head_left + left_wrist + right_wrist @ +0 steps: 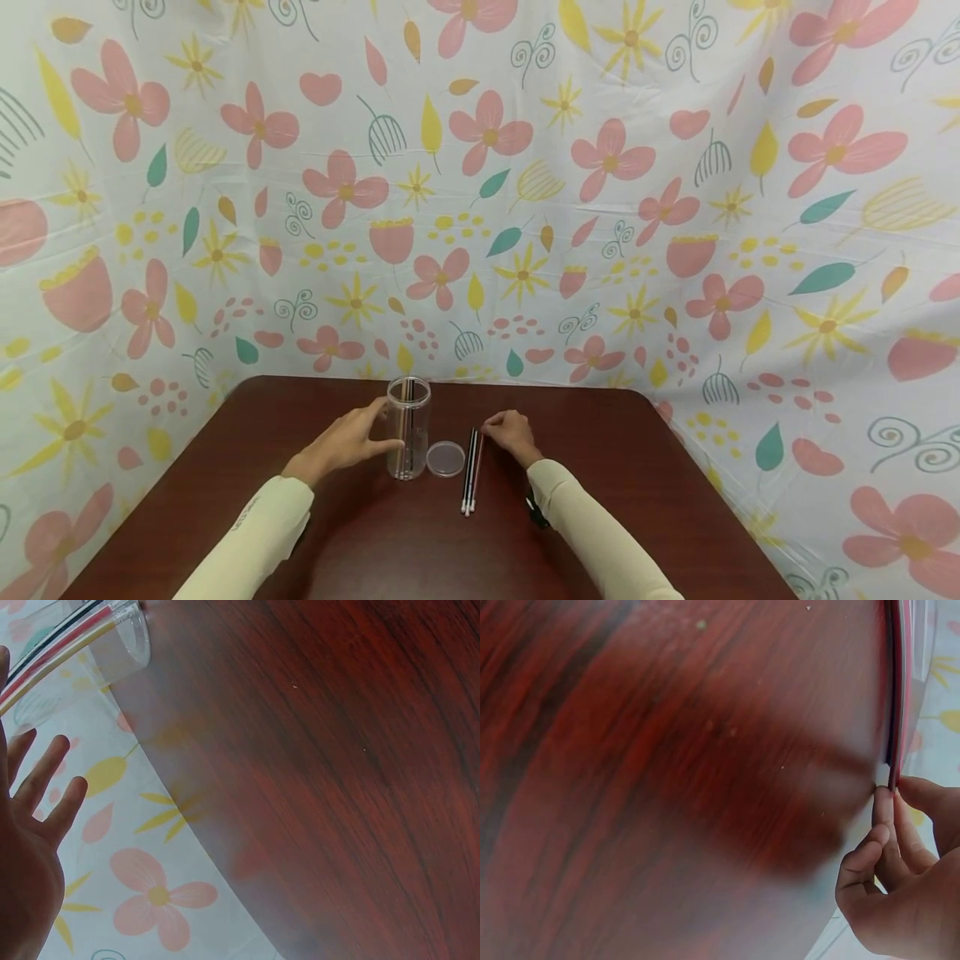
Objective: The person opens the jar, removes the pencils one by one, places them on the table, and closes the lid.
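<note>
A clear, open-topped plastic jar (422,429) stands upright with several pencils (406,425) in it; black, red and gold ones show in the left wrist view. My left hand (348,437) holds the jar from the left, thumb in front and index finger near the rim, while its other fingers (46,772) spread apart. To the right, a few pencils (469,471) with white ends lie side by side on the table. My right hand (512,433) pinches the far tip of the reddish pencil (906,690) between thumb and fingertips.
A round clear lid (446,458) lies flat between the jar and the loose pencils. All of it sits on a dark red-brown wooden table (390,550). A flower-patterned cloth (480,208) hangs behind the table and at both sides.
</note>
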Demonstrator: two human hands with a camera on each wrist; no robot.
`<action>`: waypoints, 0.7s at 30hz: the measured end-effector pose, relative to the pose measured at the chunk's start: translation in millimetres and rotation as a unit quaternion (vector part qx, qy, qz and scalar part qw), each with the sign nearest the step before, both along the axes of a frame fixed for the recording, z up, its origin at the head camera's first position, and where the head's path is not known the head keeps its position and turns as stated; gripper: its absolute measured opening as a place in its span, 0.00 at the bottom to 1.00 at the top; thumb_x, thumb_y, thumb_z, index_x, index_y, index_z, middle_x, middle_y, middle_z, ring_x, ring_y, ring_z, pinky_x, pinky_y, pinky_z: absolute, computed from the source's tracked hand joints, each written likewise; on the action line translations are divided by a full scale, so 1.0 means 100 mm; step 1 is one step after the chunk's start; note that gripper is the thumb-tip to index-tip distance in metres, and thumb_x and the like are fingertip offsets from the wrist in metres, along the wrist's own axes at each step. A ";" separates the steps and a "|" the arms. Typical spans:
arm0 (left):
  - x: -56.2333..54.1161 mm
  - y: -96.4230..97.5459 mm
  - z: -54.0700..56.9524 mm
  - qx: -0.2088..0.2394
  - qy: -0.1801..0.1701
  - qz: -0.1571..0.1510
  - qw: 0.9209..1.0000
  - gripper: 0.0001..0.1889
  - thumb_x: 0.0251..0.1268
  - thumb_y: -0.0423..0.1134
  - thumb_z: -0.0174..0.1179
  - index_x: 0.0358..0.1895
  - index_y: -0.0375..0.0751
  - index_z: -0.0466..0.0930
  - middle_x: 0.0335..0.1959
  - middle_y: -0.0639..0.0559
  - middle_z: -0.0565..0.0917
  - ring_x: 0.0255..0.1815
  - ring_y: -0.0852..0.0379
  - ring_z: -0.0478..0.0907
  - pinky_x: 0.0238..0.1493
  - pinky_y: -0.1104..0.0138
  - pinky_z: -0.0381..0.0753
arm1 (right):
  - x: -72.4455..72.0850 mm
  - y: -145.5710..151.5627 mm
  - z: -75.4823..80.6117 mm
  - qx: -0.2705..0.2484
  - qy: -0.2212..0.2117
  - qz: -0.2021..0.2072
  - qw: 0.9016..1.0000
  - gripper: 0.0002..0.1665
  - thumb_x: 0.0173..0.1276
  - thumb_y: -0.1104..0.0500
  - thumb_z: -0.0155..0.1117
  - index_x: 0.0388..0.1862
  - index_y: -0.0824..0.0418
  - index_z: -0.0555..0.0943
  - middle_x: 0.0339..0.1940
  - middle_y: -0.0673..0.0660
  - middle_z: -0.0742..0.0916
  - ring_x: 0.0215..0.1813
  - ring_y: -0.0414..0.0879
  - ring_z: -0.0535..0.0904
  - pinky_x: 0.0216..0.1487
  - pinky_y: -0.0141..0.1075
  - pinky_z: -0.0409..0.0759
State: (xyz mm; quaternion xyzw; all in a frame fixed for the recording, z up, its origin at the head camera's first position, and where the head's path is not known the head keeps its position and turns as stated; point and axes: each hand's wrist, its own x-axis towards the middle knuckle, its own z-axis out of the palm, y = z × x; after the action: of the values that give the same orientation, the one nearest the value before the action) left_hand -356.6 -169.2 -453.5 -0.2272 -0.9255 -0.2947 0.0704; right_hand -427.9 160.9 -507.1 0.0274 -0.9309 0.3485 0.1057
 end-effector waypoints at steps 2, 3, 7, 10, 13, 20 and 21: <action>0.00 0.00 0.00 0.000 0.000 0.001 1.000 0.42 0.62 0.60 0.73 0.74 0.46 0.66 0.59 0.44 0.83 0.62 0.43 0.81 0.61 0.44 0.79 | -0.01 -0.01 -0.01 0.002 0.001 -0.003 1.000 0.07 0.66 0.56 0.76 0.37 0.58 0.93 0.38 0.56 0.92 0.39 0.53 0.86 0.46 0.52 0.85; 0.00 0.00 0.00 0.000 -0.002 0.001 1.000 0.43 0.62 0.60 0.73 0.75 0.46 0.66 0.59 0.44 0.83 0.62 0.43 0.81 0.62 0.44 0.78 | -0.01 -0.02 -0.02 0.003 0.001 -0.004 1.000 0.07 0.66 0.56 0.77 0.36 0.58 0.93 0.38 0.55 0.92 0.39 0.53 0.87 0.46 0.52 0.85; 0.01 0.01 0.00 0.004 -0.001 0.002 1.000 0.43 0.62 0.59 0.73 0.75 0.45 0.66 0.59 0.44 0.84 0.62 0.44 0.81 0.61 0.45 0.79 | 0.00 -0.04 -0.01 0.009 0.007 0.001 1.000 0.06 0.66 0.56 0.76 0.36 0.57 0.93 0.38 0.55 0.92 0.40 0.54 0.87 0.46 0.52 0.85; 0.01 0.01 -0.01 0.005 -0.004 0.002 1.000 0.43 0.62 0.59 0.73 0.75 0.45 0.66 0.59 0.44 0.84 0.62 0.44 0.81 0.62 0.45 0.79 | 0.03 -0.06 0.01 0.012 0.006 0.004 1.000 0.06 0.66 0.56 0.76 0.36 0.58 0.93 0.38 0.56 0.92 0.41 0.55 0.87 0.46 0.53 0.85; 0.01 0.01 -0.01 0.002 -0.004 0.000 1.000 0.43 0.62 0.60 0.73 0.75 0.45 0.66 0.59 0.44 0.84 0.62 0.44 0.81 0.62 0.44 0.78 | 0.07 -0.07 0.04 0.012 0.002 0.004 1.000 0.06 0.67 0.56 0.76 0.36 0.58 0.93 0.39 0.56 0.92 0.41 0.55 0.87 0.46 0.52 0.85; 0.01 0.00 0.00 0.001 0.000 -0.001 1.000 0.43 0.62 0.60 0.73 0.75 0.45 0.66 0.59 0.44 0.84 0.62 0.44 0.81 0.61 0.45 0.79 | 0.09 -0.08 0.05 0.009 0.001 0.006 1.000 0.06 0.67 0.56 0.76 0.37 0.58 0.93 0.38 0.56 0.92 0.38 0.51 0.86 0.44 0.49 0.85; 0.01 0.00 0.00 0.002 0.001 -0.001 1.000 0.43 0.62 0.60 0.73 0.75 0.45 0.66 0.59 0.44 0.84 0.62 0.44 0.81 0.61 0.45 0.79 | 0.09 -0.08 0.05 0.008 0.003 0.007 1.000 0.06 0.67 0.57 0.76 0.37 0.58 0.93 0.38 0.56 0.92 0.38 0.52 0.86 0.44 0.50 0.85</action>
State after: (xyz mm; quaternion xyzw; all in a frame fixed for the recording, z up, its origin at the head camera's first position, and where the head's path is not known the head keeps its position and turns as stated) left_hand -355.5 -169.1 -453.7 -0.2278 -0.9248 -0.2964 0.0713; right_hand -419.2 152.8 -502.0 0.0354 -0.9333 0.3413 0.1055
